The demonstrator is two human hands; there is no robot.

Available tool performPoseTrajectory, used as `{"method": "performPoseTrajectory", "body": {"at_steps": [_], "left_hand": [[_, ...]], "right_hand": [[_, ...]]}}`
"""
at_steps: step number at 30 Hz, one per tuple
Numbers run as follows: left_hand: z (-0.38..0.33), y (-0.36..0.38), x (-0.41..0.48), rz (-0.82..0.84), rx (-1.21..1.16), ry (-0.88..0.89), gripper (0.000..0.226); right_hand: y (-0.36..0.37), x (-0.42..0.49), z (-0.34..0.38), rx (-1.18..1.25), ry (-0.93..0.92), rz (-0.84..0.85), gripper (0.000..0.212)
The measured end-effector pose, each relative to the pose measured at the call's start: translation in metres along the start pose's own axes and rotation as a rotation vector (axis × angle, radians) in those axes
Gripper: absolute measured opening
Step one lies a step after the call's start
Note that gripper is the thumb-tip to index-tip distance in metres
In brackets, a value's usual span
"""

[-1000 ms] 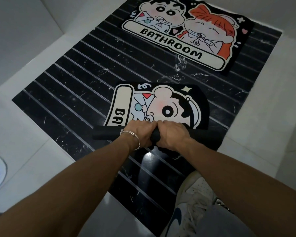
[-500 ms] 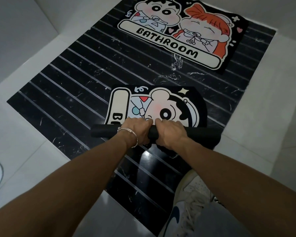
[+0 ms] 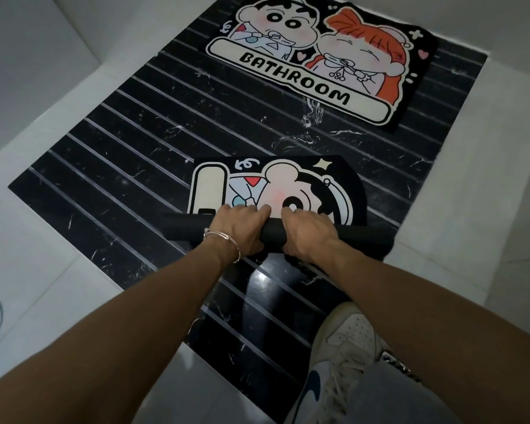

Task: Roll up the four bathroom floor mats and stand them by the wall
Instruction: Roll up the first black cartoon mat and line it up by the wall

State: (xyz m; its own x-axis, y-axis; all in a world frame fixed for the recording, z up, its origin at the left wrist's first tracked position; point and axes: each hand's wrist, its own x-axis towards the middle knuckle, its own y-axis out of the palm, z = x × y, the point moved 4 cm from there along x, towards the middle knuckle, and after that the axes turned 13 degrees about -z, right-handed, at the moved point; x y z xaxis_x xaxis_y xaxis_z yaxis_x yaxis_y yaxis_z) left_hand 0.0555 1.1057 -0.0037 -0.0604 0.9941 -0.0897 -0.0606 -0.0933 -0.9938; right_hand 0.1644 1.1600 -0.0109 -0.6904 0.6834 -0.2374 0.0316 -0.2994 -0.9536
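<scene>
A cartoon-printed bathroom mat (image 3: 276, 185) lies on the black striped floor, its near part wound into a black roll (image 3: 273, 235) lying crosswise. My left hand (image 3: 240, 228), with a bracelet at the wrist, and my right hand (image 3: 306, 232) sit side by side on the roll's middle, fingers curled over its far side. Only the far strip of the mat's picture still lies flat. A second mat (image 3: 315, 61) reading BATHROOM lies flat farther away, untouched.
The black marble floor panel (image 3: 129, 154) with white stripes is bordered by pale tiles (image 3: 471, 166) on both sides. A white wall corner (image 3: 34, 50) rises at the upper left. My white sneaker (image 3: 334, 362) stands at the lower right, just behind the roll.
Both hands have pushed the roll away from me, so less of the mat's picture lies flat. The view has shifted forward with it.
</scene>
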Motion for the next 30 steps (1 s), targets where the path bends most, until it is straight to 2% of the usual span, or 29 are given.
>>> {"method": "performPoseTrajectory", "body": {"at_steps": [3,5,9,11,13,15,18,24,27,30], "left_hand": [[-0.002,0.002,0.0,-0.014,0.077,0.067,0.058],[-0.002,0.004,0.001,0.017,0.074,0.053,0.051],[0.001,0.001,0.004,0.072,-0.002,-0.023,0.04],[0.003,-0.001,0.005,0.088,-0.027,-0.043,0.04],[0.001,-0.003,0.003,0.052,-0.023,-0.016,0.043],[-0.003,-0.002,0.0,0.008,0.027,0.065,0.05],[-0.008,0.003,-0.002,0.038,0.065,0.126,0.053],[-0.004,0.005,0.002,0.194,-0.113,-0.03,0.044],[-0.006,0.003,0.0,0.099,-0.067,0.01,0.044],[-0.011,0.003,0.0,-0.001,0.05,0.109,0.05]], "right_hand": [[0.0,-0.001,-0.005,0.156,0.055,0.171,0.044],[-0.001,-0.002,-0.007,0.162,0.038,0.196,0.044],[-0.004,0.002,-0.007,-0.006,-0.082,-0.045,0.046],[-0.004,0.004,-0.007,-0.049,-0.091,-0.084,0.049],[-0.002,0.004,-0.008,-0.01,-0.046,-0.023,0.048],[0.001,0.002,-0.011,0.092,0.013,0.105,0.045],[0.002,-0.002,-0.015,0.182,0.048,0.24,0.046],[0.005,-0.001,-0.006,-0.008,-0.105,0.015,0.05],[0.005,0.002,-0.011,0.021,-0.035,0.077,0.05],[0.002,0.002,-0.018,0.15,0.048,0.227,0.053]]}}
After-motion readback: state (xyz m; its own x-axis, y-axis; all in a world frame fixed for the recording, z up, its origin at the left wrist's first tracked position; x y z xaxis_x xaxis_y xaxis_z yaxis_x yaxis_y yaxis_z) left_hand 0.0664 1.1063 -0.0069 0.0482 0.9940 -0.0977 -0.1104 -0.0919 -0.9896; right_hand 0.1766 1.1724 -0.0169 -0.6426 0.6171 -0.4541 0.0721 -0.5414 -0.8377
